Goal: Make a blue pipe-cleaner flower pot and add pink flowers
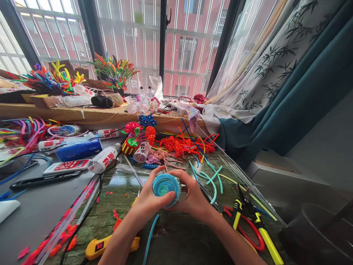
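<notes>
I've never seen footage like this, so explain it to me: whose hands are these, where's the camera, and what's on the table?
The single picture comes from a camera worn on a person's head, looking down at their own bare hands. The left hand and right hand together hold a round blue-and-teal coiled fuzzy-wire disc, with a blue fuzzy-wire tail hanging from it. On the green worn table lie yellow-handled pliers, a yellow glue gun, loose teal fuzzy wires and a pile of red fuzzy wires. Colourful fuzzy-wire flowers stand by the window.
</notes>
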{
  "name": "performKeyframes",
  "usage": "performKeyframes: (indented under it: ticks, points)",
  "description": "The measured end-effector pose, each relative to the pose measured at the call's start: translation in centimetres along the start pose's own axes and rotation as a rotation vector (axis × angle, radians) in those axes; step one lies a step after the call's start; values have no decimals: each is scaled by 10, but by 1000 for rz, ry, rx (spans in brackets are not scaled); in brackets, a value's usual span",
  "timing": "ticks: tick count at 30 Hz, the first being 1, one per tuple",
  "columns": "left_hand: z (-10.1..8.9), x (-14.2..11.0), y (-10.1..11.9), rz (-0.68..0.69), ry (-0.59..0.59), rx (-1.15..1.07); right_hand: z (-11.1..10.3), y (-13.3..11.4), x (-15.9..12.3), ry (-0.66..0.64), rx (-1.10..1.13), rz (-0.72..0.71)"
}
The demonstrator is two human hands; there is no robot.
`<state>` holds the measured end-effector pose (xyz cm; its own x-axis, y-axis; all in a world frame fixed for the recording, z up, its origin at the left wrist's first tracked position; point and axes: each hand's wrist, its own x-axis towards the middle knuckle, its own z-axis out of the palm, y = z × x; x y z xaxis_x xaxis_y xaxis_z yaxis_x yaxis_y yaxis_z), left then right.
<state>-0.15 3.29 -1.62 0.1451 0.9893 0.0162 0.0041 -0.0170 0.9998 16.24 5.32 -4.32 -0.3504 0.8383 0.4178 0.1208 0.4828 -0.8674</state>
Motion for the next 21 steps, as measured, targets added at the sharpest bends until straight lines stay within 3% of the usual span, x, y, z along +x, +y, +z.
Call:
performKeyframes:
  ticks: [8, 16, 21]
  points:
    - [-3, -4, 3, -60, -16, -60, -2, 3, 2, -22, 30, 55]
    - [-3, -1, -1, 11, -14, 26, -1, 1, 2, -24, 64, 84]
    - [-6, 0, -4, -39, -4, -87, -3, 0, 3, -37, 137, 148]
